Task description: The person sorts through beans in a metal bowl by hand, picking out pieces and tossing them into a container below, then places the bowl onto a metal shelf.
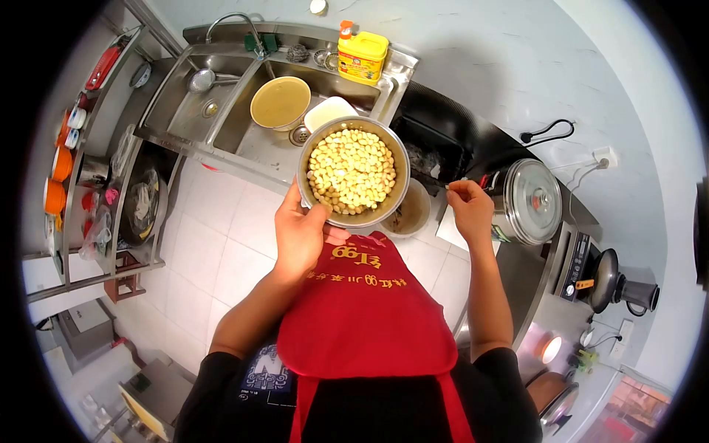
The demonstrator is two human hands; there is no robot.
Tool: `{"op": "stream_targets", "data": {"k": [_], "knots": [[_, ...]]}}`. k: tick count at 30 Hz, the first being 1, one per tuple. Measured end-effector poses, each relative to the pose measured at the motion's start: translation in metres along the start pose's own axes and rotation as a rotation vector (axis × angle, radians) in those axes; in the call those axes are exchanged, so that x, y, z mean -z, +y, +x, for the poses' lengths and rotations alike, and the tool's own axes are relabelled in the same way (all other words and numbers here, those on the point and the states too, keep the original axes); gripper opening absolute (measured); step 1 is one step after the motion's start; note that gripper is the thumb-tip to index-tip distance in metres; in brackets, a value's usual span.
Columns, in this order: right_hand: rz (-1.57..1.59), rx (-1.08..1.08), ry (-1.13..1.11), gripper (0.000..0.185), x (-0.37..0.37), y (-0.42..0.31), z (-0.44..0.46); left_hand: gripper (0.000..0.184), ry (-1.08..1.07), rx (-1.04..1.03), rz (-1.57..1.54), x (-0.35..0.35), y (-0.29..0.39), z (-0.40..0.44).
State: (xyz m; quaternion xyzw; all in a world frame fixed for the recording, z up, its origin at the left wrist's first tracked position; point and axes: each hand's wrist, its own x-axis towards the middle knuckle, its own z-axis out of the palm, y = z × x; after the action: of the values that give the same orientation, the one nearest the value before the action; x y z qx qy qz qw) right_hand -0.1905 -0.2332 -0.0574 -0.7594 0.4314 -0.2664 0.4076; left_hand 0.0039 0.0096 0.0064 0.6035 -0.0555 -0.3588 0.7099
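My left hand (301, 232) grips the near left rim of a round metal bowl (403, 166), thumb over the edge and fingers beneath. Pale yellow soybeans (351, 168) fill much of the bowl, with some liquid showing near its lower side. To the right of the bowl and apart from it, my right hand (471, 207) is closed in a pinch. A small pale yellow bit, like a bean, shows at its fingertips. Below the bowl's right side stands a round bin (408, 212), partly hidden by the bowl.
A steel double sink (240, 114) holds a yellowish basin (281, 102), a white dish (330, 111) and a strainer (201, 80). A yellow detergent jug (363, 57) stands behind. At right are a lidded steel pot (533, 201) and an induction cooker (576, 266). Shelves (103, 184) line the left.
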Motion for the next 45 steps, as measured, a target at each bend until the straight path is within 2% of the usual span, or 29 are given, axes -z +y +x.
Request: {"op": "stream_targets", "data": {"k": [1, 3, 6, 13, 15, 16, 18, 22, 25, 27, 29, 31, 33, 35, 37, 40, 41, 43, 45], "knots": [[0.001, -0.005, 0.005, 0.014, 0.002, 0.008, 0.001, 0.056, 0.008, -0.003, 0.003, -0.001, 0.0, 0.0], [-0.27, 0.095, 0.062, 0.015, 0.005, 0.017, 0.001, 0.055, -0.008, -0.009, 0.01, 0.001, -0.002, 0.0], [-0.354, 0.008, 0.081, 0.018, 0.007, 0.013, 0.001, 0.052, -0.023, -0.03, 0.01, -0.002, -0.001, 0.0], [-0.572, -0.007, 0.094, 0.027, 0.006, 0.007, 0.005, 0.053, -0.029, -0.044, 0.006, -0.004, 0.004, -0.005], [-0.358, -0.073, -0.002, 0.031, 0.008, -0.003, 0.001, 0.053, -0.021, -0.052, 0.006, -0.005, 0.005, -0.006], [-0.357, -0.075, -0.005, 0.031, 0.006, -0.013, -0.004, 0.054, -0.019, -0.056, 0.006, -0.005, 0.005, -0.007], [0.244, -0.229, -0.197, 0.035, -0.004, -0.042, -0.019, 0.053, -0.023, -0.055, 0.008, -0.005, 0.002, -0.005], [0.456, -0.246, -0.508, 0.049, -0.043, -0.101, -0.044, 0.052, -0.024, 0.007, 0.021, -0.004, -0.007, 0.006], [0.395, -0.333, -0.539, 0.05, -0.066, -0.104, -0.028, 0.062, -0.035, 0.078, -0.027, -0.005, -0.017, 0.019], [0.347, -0.278, -0.509, 0.05, -0.063, -0.116, -0.044, 0.064, -0.026, 0.062, 0.015, -0.002, -0.012, 0.007], [0.471, -0.16, -0.359, 0.045, -0.062, -0.121, -0.056, 0.05, -0.031, -0.145, -0.014, -0.004, -0.009, -0.011], [0.54, -0.11, -0.267, 0.041, -0.064, -0.125, -0.054, 0.051, -0.034, -0.092, -0.039, -0.002, -0.009, -0.001], [0.433, -0.328, -0.489, 0.045, -0.063, -0.112, -0.035, 0.052, -0.041, 0.151, -0.04, -0.002, -0.015, 0.017], [0.493, -0.328, -0.451, 0.042, -0.062, -0.114, -0.041, 0.052, -0.051, 0.123, -0.003, -0.003, -0.009, 0.011], [0.517, -0.181, -0.378, 0.044, -0.062, -0.117, -0.055, 0.051, -0.024, 0.022, 0.008, -0.004, -0.003, -0.005], [0.502, -0.156, -0.37, 0.046, -0.062, -0.125, -0.054, 0.051, -0.032, -0.013, -0.024, -0.002, -0.002, -0.002], [0.5, -0.165, -0.373, 0.046, -0.063, -0.119, -0.056, 0.053, -0.051, 0.118, -0.003, 0.004, -0.008, 0.012], [0.455, -0.285, -0.483, 0.046, -0.068, -0.118, -0.044, 0.054, -0.034, 0.084, -0.011, 0.003, -0.01, 0.009], [0.48, -0.279, -0.456, 0.043, -0.066, -0.122, -0.051, 0.054, -0.029, 0.059, -0.012, 0.002, -0.008, 0.008]]}}
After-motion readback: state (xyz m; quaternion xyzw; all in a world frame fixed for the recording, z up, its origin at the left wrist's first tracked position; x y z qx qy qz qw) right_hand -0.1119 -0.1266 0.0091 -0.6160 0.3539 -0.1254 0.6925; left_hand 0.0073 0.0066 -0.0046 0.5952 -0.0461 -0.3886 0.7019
